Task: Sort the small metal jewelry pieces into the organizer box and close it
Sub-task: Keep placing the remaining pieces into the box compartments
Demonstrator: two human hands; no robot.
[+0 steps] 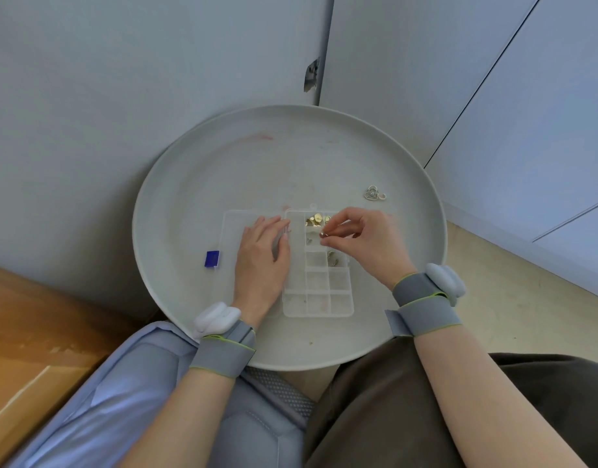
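Near the left edge of the round tray (196, 184) lies a small blue tag (212, 258), apart from everything else. Just right of it the clear lid (238, 219) of the box (319, 292) lies folded open and flat on the tray.

The left hand (262, 261) rests palm down across the lid and the box's left wall. Its fingers (274, 222) are loosely together and extended, gripping nothing; judged as steadying the box.

The box sits at the tray's centre, toward the near edge. A far compartment holds a heap of gold pieces (316, 219). A compartment on the right side, nearer the person, holds a few silver pieces (333, 258). The near rows appear empty or nearly so.

The right hand (365, 239) is over the far right part of the box. Its thumb and forefinger are pinched on a small silver piece (322, 234), held just above a compartment beside the gold heap; the other fingers are curled.

Toward the right edge of the tray, well apart from the box, a small cluster (375, 193) of silver items, one heart-shaped, remains unsorted.

Step in hand: placing a piece into its compartment. Next move, by estimate: release the piece inside one cell without spilling over the divider, then reach to the right-edge cluster. Closing the lid is not yet due.
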